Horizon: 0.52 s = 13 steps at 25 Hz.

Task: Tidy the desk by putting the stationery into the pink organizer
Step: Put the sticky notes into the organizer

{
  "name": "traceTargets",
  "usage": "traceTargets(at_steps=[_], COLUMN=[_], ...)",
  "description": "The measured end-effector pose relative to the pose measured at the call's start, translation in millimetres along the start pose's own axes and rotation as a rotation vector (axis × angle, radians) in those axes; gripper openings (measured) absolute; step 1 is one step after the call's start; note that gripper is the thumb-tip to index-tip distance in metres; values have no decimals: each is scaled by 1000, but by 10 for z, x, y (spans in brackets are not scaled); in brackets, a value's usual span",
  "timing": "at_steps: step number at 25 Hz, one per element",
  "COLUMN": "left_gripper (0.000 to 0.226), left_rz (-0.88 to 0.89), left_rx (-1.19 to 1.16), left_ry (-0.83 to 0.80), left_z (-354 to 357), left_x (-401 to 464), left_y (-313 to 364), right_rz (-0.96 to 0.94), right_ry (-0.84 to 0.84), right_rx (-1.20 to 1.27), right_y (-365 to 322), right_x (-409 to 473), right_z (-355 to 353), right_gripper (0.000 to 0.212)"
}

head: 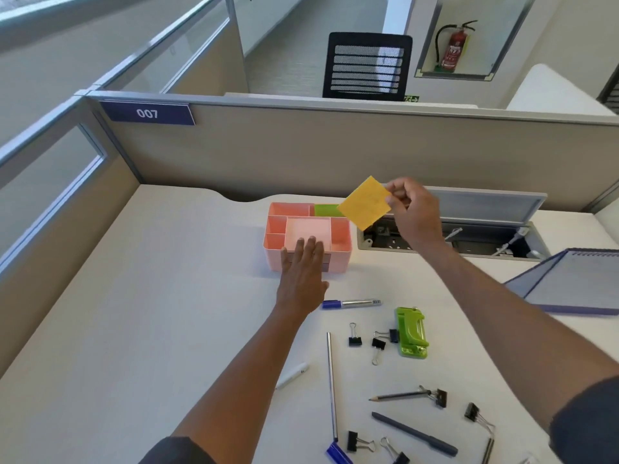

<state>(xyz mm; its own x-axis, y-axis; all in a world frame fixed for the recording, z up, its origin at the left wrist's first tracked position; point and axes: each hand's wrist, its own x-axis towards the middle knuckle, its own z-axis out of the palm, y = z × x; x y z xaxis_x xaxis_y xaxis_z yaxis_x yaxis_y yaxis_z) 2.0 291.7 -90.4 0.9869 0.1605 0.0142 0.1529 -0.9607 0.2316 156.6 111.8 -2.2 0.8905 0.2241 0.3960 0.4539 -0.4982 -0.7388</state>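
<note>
The pink organizer (276, 229) stands at the back of the desk, with a green pad (326, 209) in its rear compartment. My left hand (303, 266) lies flat with straight fingers against its front wall and rim. My right hand (413, 212) pinches a yellow sticky-note pad (365, 202) in the air above the organizer's right end. Loose on the desk lie a blue marker (351, 303), a green hole punch (411, 331), several black binder clips (354, 336), a thin silver pen (331, 380), a pencil (398, 395), a dark grey pen (413, 433) and a white pen (293, 375).
An open cable tray (452, 236) with a raised grey lid sits right of the organizer. A spiral notebook (576, 283) lies at the right edge. A beige partition (335, 152) walls the desk's back and left side.
</note>
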Motion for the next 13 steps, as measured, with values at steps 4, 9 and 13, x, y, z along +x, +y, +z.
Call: traceTargets(at_steps=[4,9,13], left_gripper=[89,94,97], left_rz=[7,8,15], left_rx=[32,63,76], left_ry=[-21,13,-1], left_z=[30,82,103], left_x=[19,17,14], left_y=[-21,-26,-18], right_rz=[-151,-195,-189], right_ry=[-127,-292,-384], right_rx=[-128,-277,-432], right_y=[-112,-149,41], right_x=[520,705,657], right_z=[279,700,944], right_gripper=[11,11,8])
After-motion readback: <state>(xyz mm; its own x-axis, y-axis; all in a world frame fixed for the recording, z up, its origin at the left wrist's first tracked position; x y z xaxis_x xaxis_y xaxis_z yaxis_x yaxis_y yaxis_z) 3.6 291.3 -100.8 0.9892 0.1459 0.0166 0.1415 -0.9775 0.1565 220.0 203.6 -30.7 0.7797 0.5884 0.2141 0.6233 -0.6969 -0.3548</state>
